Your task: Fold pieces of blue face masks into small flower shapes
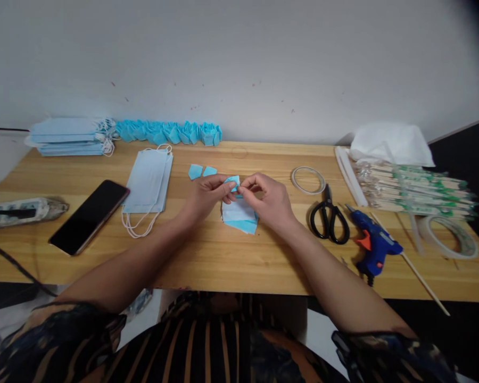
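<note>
Near the middle of the table, my left hand pinches a small blue fabric piece between thumb and fingers. My right hand meets it from the other side, its thumb and fingertips closed on the same piece's right edge. Beneath both hands lie blue and white cut mask pieces, partly covered by the fingers. Two small folded blue pieces rest just beyond my left hand.
Face masks, a phone and a power strip lie to the left. Folded blue flowers and a mask stack line the wall. Rightward are scissors, a tape roll, a glue gun and wrapped sticks.
</note>
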{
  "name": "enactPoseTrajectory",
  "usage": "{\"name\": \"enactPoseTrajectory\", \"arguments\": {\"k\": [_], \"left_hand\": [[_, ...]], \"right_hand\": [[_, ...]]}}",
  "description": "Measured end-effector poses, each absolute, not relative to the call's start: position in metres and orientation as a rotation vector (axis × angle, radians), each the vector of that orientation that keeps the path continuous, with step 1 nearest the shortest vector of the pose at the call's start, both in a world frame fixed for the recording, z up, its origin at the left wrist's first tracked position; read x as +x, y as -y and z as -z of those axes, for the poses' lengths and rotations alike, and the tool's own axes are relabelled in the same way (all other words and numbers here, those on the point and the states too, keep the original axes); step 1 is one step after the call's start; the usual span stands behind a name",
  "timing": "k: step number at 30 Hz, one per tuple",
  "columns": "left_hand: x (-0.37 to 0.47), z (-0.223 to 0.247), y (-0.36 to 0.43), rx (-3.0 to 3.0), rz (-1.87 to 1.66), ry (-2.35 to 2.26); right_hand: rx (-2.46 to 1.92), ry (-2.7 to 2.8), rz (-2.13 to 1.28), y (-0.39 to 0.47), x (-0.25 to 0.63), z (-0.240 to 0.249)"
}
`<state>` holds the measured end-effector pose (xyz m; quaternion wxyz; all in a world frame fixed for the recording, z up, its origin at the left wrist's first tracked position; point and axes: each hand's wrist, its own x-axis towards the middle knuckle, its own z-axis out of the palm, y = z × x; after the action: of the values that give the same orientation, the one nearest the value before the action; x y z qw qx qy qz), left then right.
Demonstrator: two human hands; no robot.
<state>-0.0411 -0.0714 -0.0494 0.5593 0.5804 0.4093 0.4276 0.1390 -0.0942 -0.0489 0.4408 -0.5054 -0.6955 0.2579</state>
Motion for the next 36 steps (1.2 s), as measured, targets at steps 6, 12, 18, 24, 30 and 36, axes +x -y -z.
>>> {"name": "enactPoseTrajectory", "arguments": {"k": [6, 12, 18, 24, 30, 36], "left_hand": [[-0.0408, 0.0424, 0.0739, 1.376, -0.999, -1.01], [-0.0402, 0.0434, 0.0737, 1.346, -1.001, -0.977], [-0.0407, 0.0461, 0.0722, 1.37, -0.981, -0.983], [-0.0413, 0.0429, 0.0732, 1.397, -0.955, -0.982], [-0.0408, 0.0448, 0.0737, 1.425, -0.922, -0.955], [-0.0408, 0.0514, 0.0719, 1.433, -0.887, -0.959]], "right_hand": [[-1.24, 1.644, -0.72, 0.0949, 0.1365, 0.0439], [-1.222, 1.606, -0.766, 0.094, 0.1357, 0.0449], [-1.179, 1.538, -0.921, 0.0936, 0.1376, 0.0438], [-1.166, 1.469, -0.984, 0.0927, 0.1422, 0.0419], [-1.19, 1.479, -1.005, 0.0934, 0.1423, 0.042], [-1.231, 1.482, -1.008, 0.0932, 0.1408, 0.0419]]}}
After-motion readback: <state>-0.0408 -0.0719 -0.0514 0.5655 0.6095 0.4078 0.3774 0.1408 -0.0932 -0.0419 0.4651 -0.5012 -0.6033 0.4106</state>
